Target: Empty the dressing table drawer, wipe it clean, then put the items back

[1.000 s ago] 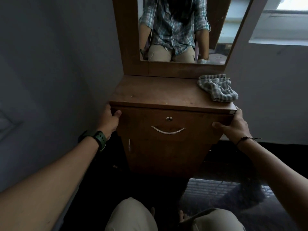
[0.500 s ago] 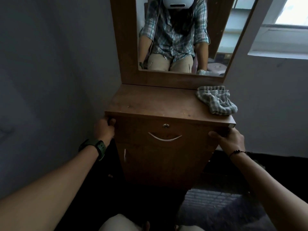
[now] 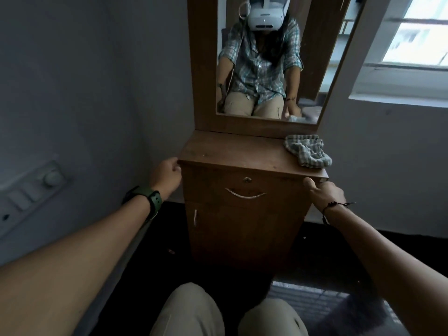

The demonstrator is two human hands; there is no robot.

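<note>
One dressing table stands against the wall, with one mirror rising from its back edge. In its front sit one shut drawer with a curved handle under a small lock, and one cupboard door below that. One checked cloth lies crumpled on the table's right rear corner. Two hands: the left hand is curled on the table's left front corner, the right hand clasps its right front corner. No writing is readable
</note>
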